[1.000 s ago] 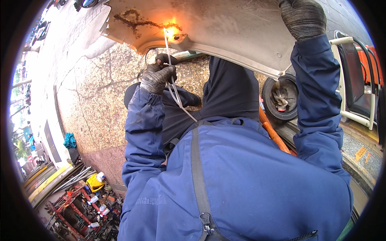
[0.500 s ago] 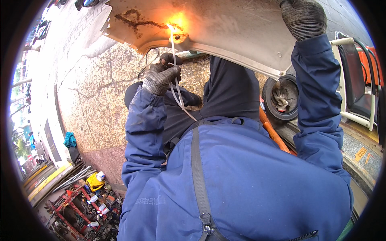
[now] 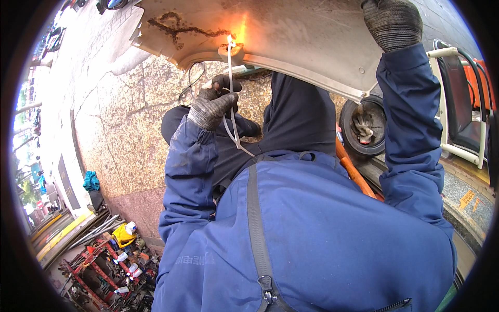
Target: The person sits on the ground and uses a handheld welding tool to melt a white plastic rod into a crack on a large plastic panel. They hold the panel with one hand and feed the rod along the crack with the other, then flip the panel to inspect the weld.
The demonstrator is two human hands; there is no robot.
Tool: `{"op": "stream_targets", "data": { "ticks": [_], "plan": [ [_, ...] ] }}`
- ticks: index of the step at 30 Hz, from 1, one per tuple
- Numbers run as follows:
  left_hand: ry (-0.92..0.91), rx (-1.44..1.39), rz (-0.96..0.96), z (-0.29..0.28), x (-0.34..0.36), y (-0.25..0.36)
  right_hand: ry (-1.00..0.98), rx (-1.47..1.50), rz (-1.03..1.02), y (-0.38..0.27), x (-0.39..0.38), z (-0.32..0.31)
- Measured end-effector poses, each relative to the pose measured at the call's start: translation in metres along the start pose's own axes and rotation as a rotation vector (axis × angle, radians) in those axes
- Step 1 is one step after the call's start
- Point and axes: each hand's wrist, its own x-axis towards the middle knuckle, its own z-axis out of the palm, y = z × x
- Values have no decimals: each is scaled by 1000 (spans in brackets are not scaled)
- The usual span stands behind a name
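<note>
My left hand (image 3: 210,108), in a dark knit glove, has its fingers closed on a white narrow strip (image 3: 232,73), which loops down over my lap. The strip's upper tip burns with a small flame (image 3: 230,39) against a pale, curved panel (image 3: 306,36), beside an orange glow. A dark, branching scorched seam (image 3: 192,32) runs left from there across the panel. My right hand (image 3: 391,26), also gloved, is closed on the panel's edge at the upper right. My dark-trousered legs are bent under the panel.
A tyre (image 3: 346,138) with a crumpled glove inside lies right of my legs, beside an orange handle (image 3: 353,177). A white-framed black chair (image 3: 455,104) is at right. Tools (image 3: 109,275) are piled at lower left, near a teal cloth (image 3: 91,180). A thin cable (image 3: 183,94) loops beside my left hand.
My left hand and the strip have moved slightly right, taking the burning tip rightward along the panel. The orange glow has shifted right with it. My right hand stays in place.
</note>
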Motion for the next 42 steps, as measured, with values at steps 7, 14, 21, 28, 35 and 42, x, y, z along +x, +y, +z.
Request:
{"op": "stream_targets", "data": {
  "ticks": [7, 14, 21, 28, 35, 42],
  "plan": [
    [91, -20, 33, 11, -12, -2, 5, 3, -8, 0, 0, 0],
    [72, 3, 0, 12, -15, 6, 0, -18, -8, 3, 0, 2],
    [62, -30, 49, 10, -12, 1, -2, -6, -9, -1, 0, -2],
    [39, -18, -7, 3, 0, 3, 1, -11, 4, -4, 0, -4],
    [42, -20, -8, -3, 11, 7, 14, -1, -4, -5, 0, -4],
    [59, 31, 67, -3, 17, 6, 3, -10, 12, 2, 1, 2]
  ]
}}
